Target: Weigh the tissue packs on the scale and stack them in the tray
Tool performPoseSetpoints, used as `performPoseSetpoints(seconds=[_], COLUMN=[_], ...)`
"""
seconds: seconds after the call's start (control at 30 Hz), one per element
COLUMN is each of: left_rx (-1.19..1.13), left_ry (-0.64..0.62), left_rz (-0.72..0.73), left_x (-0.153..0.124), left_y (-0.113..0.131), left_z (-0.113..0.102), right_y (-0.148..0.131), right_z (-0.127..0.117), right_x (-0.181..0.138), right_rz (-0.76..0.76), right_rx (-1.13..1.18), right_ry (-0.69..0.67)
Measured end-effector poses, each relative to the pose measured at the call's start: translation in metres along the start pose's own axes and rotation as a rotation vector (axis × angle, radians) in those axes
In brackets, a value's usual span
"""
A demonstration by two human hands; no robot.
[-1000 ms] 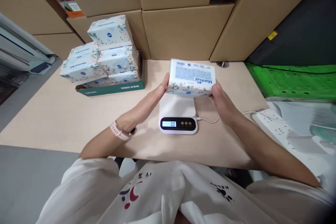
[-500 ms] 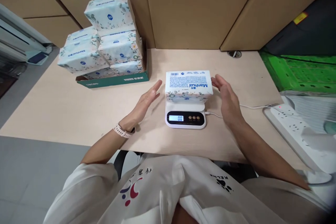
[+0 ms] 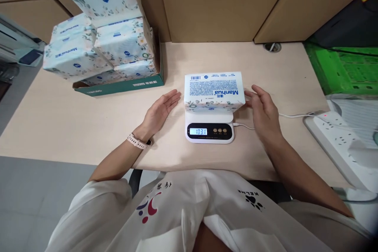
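- The tissue pack (image 3: 214, 89) was set flat on the white scale (image 3: 206, 118).
- The left hand (image 3: 159, 109) was held wide open, just beside the pack, with nothing in it.
- The right hand (image 3: 264, 111) was held open too, fingertips right by the pack's other side; nothing was gripped.

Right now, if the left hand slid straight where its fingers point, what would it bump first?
Probably the left end of the tissue pack on the kitchen scale; the left hand lies open just beside it.
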State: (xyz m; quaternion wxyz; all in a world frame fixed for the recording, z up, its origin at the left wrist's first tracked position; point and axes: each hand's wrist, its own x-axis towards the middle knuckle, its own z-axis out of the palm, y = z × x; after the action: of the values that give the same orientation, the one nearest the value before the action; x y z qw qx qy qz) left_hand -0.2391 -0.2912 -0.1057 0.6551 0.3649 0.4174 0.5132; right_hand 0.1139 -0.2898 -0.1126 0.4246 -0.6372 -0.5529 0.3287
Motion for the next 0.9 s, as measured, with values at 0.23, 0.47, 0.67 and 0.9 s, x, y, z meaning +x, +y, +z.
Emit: performPoseSetpoints(seconds=[0.23,0.47,0.67,0.9], left_rx=[-0.035,-0.027,-0.042,-0.026], left_ry=[0.015,0.034,0.034,0.045], left_rz=[-0.026,-0.042,-0.034,-0.037], left_x=[0.0001,0.0001,0.0011,0.0013], left_y=[0.0044,0.0054,0.0055,0.0055], left_z=[0.0023,0.0045,0.0041,0.0038], right_y=[-0.0112,-0.0092,-0.0077,-0.0063], right_z=[-0.0102,-0.0065,-0.0075,-0.0069], right_x=[-0.001,-0.0016,-0.0009,0.0002], right_rz=[-0.085,-0.116,-0.119,-0.138], right_rx=[-0.355,-0.429,-0.436,-0.414], right_ry=[-0.024,-0.016,-0.023,-0.021])
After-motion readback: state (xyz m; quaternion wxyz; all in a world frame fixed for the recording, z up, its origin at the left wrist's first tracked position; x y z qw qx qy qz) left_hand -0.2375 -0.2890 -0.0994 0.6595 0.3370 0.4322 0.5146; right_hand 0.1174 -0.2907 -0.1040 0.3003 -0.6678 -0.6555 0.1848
